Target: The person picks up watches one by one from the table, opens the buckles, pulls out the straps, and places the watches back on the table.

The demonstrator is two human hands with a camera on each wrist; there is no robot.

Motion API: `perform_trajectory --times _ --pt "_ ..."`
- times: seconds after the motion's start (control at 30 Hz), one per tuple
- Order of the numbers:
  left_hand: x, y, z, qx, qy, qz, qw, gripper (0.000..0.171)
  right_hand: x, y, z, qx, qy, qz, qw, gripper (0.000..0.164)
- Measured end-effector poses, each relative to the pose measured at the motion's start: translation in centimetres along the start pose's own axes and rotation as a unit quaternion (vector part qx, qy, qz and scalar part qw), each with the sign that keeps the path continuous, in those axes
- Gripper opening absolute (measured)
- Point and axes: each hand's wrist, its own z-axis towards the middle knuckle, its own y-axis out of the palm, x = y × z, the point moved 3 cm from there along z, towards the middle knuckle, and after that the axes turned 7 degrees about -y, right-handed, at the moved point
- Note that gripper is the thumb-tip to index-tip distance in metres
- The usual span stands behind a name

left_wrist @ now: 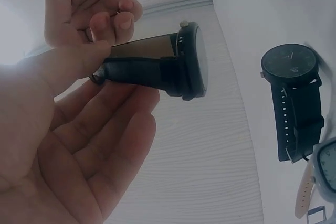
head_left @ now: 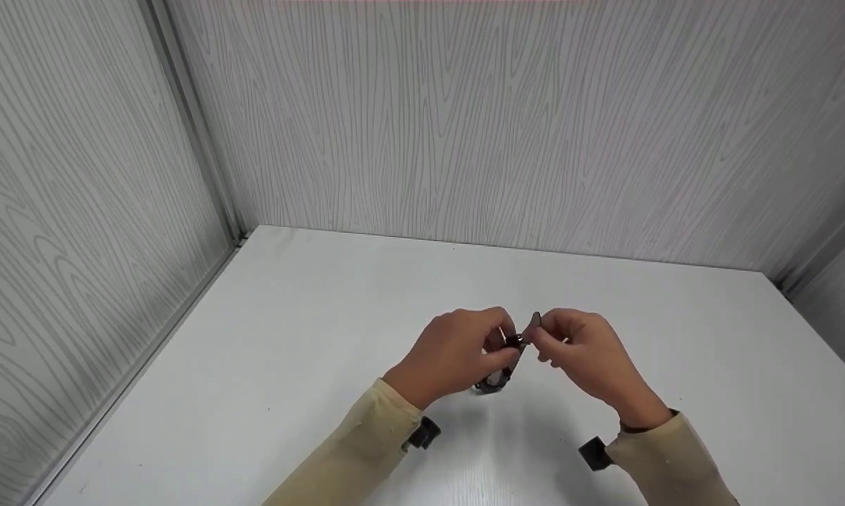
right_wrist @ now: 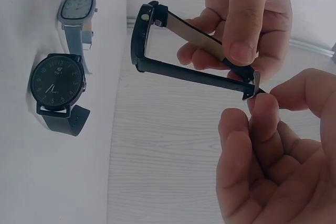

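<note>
A watch with a black strap (right_wrist: 194, 76) hangs between my two hands, its round dark case (left_wrist: 195, 62) at the low end and seen edge-on in the left wrist view. My left hand (head_left: 457, 353) pinches the strap close to its metal buckle (right_wrist: 255, 85). On the other side my right hand (head_left: 594, 355) pinches the strap's free end, which passes through the buckle. One strap half shows a tan lining (right_wrist: 194, 38). Fingers partly cover the strap ends in both wrist views.
On the white table (head_left: 310, 309) lie a round black watch (right_wrist: 56, 82) and a square watch with a grey-blue strap (right_wrist: 77, 9), both seen in the wrist views. Pale wood-grain panels (head_left: 422, 126) stand behind and at the sides.
</note>
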Motion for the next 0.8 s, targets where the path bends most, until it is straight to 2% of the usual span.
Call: perform_trajectory --times 0.13,0.27,0.43,0.6,0.8 --pt "0.1 0.01 -0.04 -0.009 -0.004 -0.014 0.9999 0.022 -0.24 0.01 -0.04 0.0 -0.005 0.003 1.0 0.017" --pt "0.09 0.04 -0.08 -0.011 0.0 -0.017 0.9998 0.017 -0.29 0.05 -0.07 -0.001 -0.022 -0.003 1.0 0.017" --pt "0.05 0.13 -0.06 -0.029 -0.003 -0.057 0.998 0.012 -0.25 0.05 -0.11 -0.016 -0.069 -0.039 0.997 0.018" --pt "-0.01 0.18 -0.01 -0.052 -0.024 -0.094 0.9939 0.009 -0.27 0.11 -0.07 -0.032 -0.104 -0.067 0.992 0.022" --pt "0.07 0.2 0.1 -0.052 -0.024 -0.099 0.9934 0.011 -0.03 0.19 -0.02 -0.035 -0.103 -0.05 0.993 0.008"
